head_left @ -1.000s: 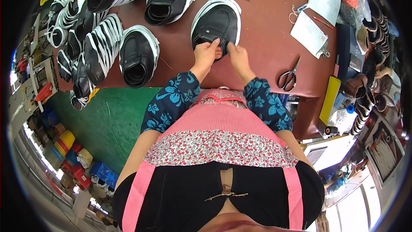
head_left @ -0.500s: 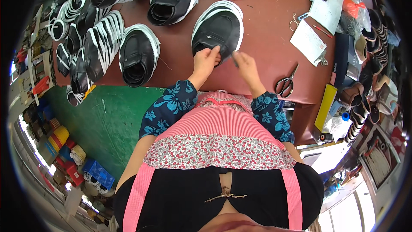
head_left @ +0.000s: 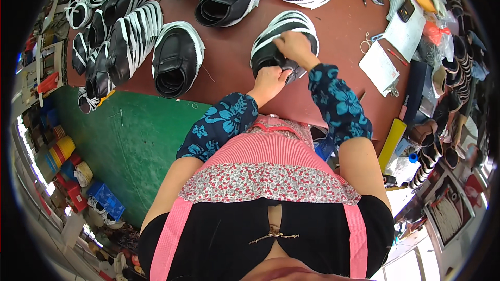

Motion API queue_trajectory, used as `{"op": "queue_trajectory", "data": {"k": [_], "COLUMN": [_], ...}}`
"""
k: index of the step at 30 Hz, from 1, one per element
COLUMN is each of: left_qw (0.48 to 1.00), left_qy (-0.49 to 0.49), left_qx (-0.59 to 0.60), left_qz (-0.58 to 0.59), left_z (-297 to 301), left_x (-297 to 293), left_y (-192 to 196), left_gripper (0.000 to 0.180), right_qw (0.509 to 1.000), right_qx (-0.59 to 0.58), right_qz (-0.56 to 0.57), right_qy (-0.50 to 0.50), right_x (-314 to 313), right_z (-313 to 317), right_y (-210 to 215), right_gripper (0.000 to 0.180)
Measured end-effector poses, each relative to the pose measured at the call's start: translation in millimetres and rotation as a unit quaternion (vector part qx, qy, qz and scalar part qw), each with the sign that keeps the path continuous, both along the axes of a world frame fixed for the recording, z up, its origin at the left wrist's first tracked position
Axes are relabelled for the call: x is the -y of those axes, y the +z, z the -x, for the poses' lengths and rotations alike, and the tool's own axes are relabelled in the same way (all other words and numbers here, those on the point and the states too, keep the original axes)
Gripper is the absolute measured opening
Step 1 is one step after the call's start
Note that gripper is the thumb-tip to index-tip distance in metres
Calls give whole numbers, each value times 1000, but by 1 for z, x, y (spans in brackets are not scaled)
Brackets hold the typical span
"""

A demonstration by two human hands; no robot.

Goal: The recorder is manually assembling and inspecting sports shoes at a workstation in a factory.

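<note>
Two hands, left hand (head_left: 269, 80) and right hand (head_left: 292, 47), fingers clamped on black shoe upper (head_left: 284, 41); brown desk (head_left: 229, 67), green mat (head_left: 130, 135), cluttered workshop floor.

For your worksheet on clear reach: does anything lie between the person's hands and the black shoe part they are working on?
Nothing visible does. The left hand and the right hand both already rest on the black shoe part on the brown table.

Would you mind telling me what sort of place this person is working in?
Most likely a shoemaking workshop. Stacks of black shoe uppers with white edges cover the brown worktable, both hands work on one stack, and finished shoes line the right side.
</note>
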State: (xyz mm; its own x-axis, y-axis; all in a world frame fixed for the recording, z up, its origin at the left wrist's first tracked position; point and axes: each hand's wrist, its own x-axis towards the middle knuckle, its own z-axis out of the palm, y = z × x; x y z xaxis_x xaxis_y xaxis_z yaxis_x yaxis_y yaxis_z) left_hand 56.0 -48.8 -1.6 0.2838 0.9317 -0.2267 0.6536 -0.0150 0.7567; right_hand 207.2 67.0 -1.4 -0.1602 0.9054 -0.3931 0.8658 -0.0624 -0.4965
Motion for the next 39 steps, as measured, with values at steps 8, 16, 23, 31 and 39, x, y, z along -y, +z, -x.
{"op": "queue_trajectory", "data": {"k": [8,16,23,31,39], "left_qw": [1000,999,997,850,702], "left_qy": [-18,-1,22,274,341], "left_qx": [7,35,78,355,520], "left_qz": [-16,-5,6,277,348], "left_z": [2,4,7,80,152], "left_x": [-8,-21,-15,-10,7], "left_y": [-5,-16,-22,47,55], "left_gripper": [51,50,49,34,43], "right_qw": [998,997,997,901,793], "right_qx": [-24,34,2,-140,-376], "right_qz": [31,-33,40,-235,28], "right_qy": [-47,-58,63,-336,-479], "right_x": [0,3,9,22,118], "right_z": [12,37,35,-59,-95], "right_y": [4,-1,15,14,-30], "right_gripper": [41,37,38,50,41]}}
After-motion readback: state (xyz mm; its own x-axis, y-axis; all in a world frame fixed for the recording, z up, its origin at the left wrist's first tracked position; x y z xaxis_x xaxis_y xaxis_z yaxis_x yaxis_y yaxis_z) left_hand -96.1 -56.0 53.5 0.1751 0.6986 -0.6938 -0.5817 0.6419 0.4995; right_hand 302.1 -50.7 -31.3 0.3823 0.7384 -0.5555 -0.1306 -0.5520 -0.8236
